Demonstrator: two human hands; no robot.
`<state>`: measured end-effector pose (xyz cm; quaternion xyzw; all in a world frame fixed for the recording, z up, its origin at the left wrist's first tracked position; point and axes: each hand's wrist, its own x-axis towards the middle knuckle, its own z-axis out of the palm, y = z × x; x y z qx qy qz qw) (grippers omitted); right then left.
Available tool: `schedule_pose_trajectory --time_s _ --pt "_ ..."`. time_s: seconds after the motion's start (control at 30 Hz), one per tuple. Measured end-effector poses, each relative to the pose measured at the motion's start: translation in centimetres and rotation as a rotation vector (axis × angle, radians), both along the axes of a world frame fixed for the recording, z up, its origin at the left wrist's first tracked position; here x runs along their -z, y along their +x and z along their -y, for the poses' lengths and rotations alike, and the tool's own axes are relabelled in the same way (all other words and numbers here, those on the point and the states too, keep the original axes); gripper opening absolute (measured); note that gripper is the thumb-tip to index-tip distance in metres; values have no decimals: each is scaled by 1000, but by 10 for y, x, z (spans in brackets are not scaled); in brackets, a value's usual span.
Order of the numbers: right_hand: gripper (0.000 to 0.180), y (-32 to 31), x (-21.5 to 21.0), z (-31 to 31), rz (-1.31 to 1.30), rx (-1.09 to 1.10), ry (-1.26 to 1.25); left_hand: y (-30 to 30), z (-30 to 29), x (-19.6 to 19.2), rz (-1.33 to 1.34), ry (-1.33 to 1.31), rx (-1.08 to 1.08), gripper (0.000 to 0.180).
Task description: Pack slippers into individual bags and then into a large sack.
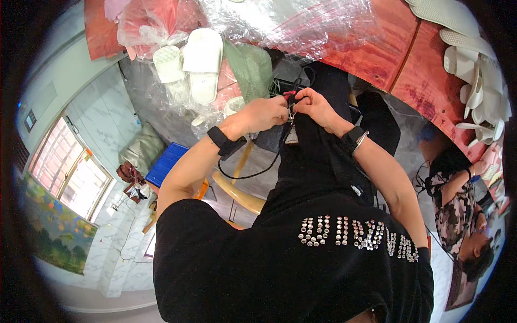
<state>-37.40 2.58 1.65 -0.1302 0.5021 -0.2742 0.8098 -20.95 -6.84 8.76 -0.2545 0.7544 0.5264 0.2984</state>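
Observation:
Over my lap, my left hand (269,114) and my right hand (318,109) are close together, each with its fingers pinched. Between the fingertips is a small shiny metal piece (291,113), too small to name. Just above it shows a small red piece (290,93) next to dark cords. A black cable (249,176) loops below my left hand and runs up towards the same spot. What exactly each set of fingers grips is hidden. White slippers (203,59) in clear plastic lie beyond my left hand, beside a green bag (250,70).
A red wood-grain table (371,59) spans the far side, with crumpled clear plastic (258,27) on it. More white slippers (476,81) are piled at its right end. A blue crate (166,164) and a wooden chair (239,195) stand left. Another person (458,212) sits at the right.

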Motion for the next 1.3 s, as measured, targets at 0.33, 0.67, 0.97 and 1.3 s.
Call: schedule_pose_trajectory --time_s 0.33,0.67,0.97,1.3 --pt "31 1 -11 -7 -1 -235 -284 -11 9 -15 -220 -364 -47 10" --pt "30 -2 -19 -4 -54 -319 -186 -1 5 -30 -409 -537 120 6" --pt "28 4 -39 5 -293 -438 -366 -3 -3 10 -383 -369 97 9" --pt "19 13 -15 -3 -160 -322 -4 -7 -9 32 -467 -274 -198 15"
